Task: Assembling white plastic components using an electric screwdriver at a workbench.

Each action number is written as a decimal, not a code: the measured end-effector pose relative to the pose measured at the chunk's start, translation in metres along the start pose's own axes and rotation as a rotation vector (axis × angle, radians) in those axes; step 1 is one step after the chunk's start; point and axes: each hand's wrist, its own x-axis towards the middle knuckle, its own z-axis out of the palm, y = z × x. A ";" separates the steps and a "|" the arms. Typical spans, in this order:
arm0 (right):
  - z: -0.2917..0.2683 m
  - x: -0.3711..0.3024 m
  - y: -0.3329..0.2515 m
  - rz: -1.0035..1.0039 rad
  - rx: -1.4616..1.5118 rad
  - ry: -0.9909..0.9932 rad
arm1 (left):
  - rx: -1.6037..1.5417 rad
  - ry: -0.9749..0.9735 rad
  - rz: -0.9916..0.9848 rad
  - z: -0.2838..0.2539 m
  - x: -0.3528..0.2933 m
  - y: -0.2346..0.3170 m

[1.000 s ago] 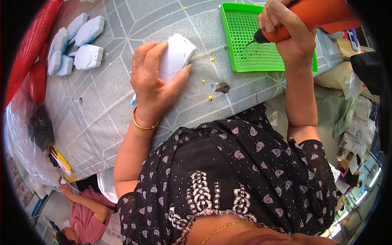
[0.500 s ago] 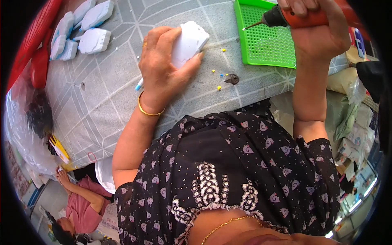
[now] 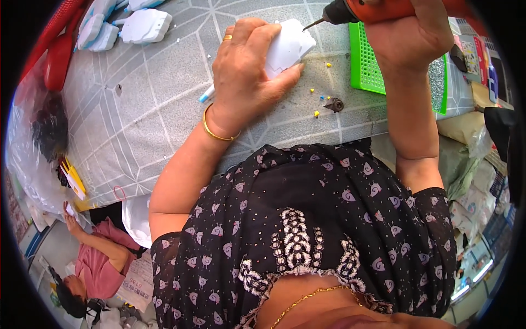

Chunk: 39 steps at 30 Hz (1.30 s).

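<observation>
Wrapped over the left side of a white plastic casing with a scalloped edge [image 3: 287,50], my left hand [image 3: 246,74] holds it on the table. Fingers lie along its far side and the thumb along its near side. A blue-tipped white part [image 3: 206,94] shows beside the wrist. My right hand [image 3: 410,41] is closed round an orange electric screwdriver [image 3: 378,10], partly cut off by the upper edge. Its thin bit points left, with the tip at the casing's far right corner. Whether the tip touches, or a screw sits there, I cannot tell.
A green perforated tray [image 3: 358,60] with small silvery pieces lies under my right forearm. Tiny yellow and blue bits and a dark cone-shaped piece [image 3: 334,105] lie near the casing. Several similar casings [image 3: 146,26] sit far left. A person in pink [image 3: 101,257] sits lower left.
The screwdriver has come left from over the green tray, and its tip is now at the casing's corner. My left hand still holds the casing. The whole view has shifted slightly.
</observation>
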 end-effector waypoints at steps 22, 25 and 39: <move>0.005 0.000 0.011 0.039 -0.041 0.087 | 0.040 -0.033 -0.016 0.000 0.004 0.004; 0.005 -0.001 0.010 0.077 -0.019 0.115 | 0.065 -0.053 -0.046 0.001 0.003 0.009; -0.054 0.010 0.049 -0.241 -0.239 -0.308 | 0.108 -0.065 -0.005 0.007 0.006 0.005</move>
